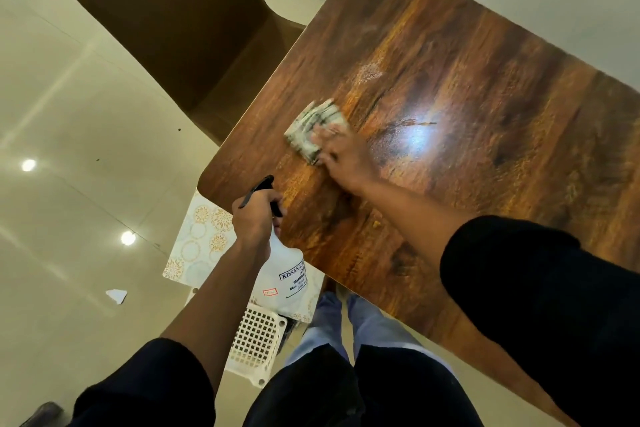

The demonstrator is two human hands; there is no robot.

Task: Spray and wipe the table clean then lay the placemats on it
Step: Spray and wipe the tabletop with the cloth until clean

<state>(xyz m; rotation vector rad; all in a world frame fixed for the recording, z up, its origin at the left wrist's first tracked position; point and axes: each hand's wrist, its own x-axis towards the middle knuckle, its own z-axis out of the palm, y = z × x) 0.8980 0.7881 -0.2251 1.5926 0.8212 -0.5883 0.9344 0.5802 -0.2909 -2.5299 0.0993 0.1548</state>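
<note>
Dark sleeves (540,305) across table (467,87) edge; blurred fingers (329,135) on cloth (313,126).

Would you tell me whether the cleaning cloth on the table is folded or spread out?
Folded: the cloth forms a compact pad with layered edges under the right hand, which presses it on the table.

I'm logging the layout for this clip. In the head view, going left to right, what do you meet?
Scrap of paper on the floor → placemats → left hand on the spray bottle → cloth → right hand.
</note>
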